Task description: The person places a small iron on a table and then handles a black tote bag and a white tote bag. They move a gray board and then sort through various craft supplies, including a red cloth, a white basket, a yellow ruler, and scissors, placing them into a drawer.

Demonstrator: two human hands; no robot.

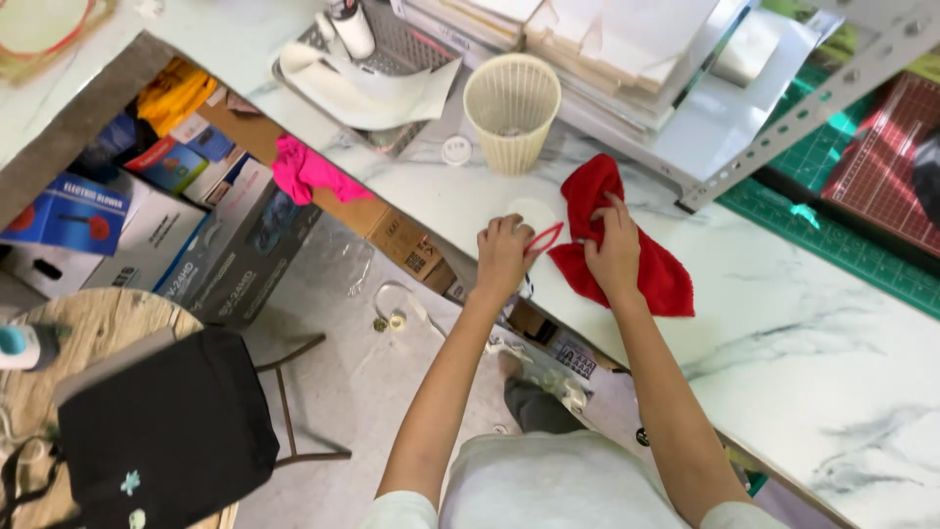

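Item: red cloth (627,257) — lay crumpled on the marble surface (783,323), its long axis running from the far end near the basket (511,110) back toward the near edge.

My right hand (615,250) rested on the cloth's middle, fingers together and pinched on a fold of it.

My left hand (502,253) sat just to the left of the cloth, fingers closed on red-handled scissors (541,238); whether the blades stood apart I could not tell.

Relation: the cloth lay directly right of the scissors, almost touching — the right hand was on it, the left hand just beside its left edge.

Also present: pink rag (308,171) on boxes below the surface; green cutting mat (832,235) far right.
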